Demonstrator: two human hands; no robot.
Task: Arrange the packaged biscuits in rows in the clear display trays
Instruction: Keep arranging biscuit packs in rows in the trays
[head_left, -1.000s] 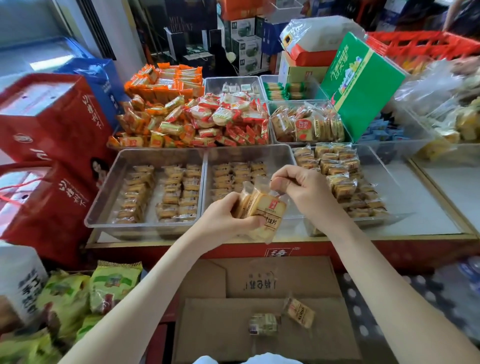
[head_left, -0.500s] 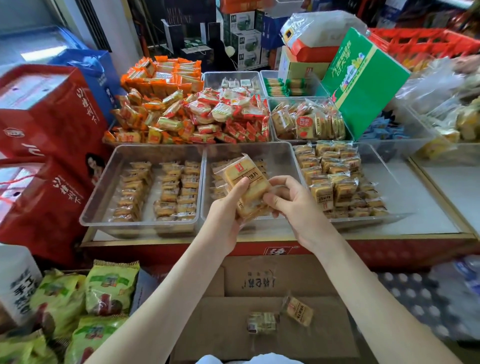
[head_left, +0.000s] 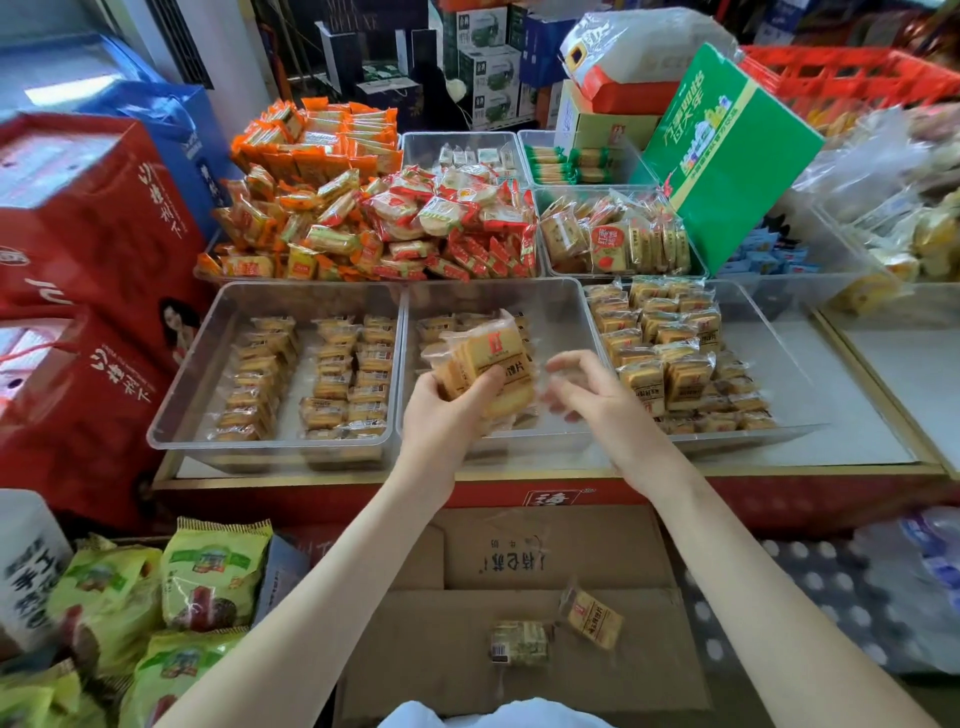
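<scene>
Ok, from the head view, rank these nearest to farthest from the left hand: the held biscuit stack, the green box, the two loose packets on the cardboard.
1. Biscuit stack, gripped in the left hand.
2. Loose packets, below on the cardboard.
3. Green box, far back right.

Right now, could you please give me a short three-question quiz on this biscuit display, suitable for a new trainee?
1. True or false: the right hand is gripping the stack of biscuit packets.
2. Which clear tray is the stack held over? A) left tray B) middle tray C) right tray
3. Fill in: two loose packets lie on the ______ below the counter.

Key
1. False: the left hand alone grips it; the right hand is open beside it.
2. B
3. Cardboard box flaps: a yellow packet and a greenish packet.
</scene>
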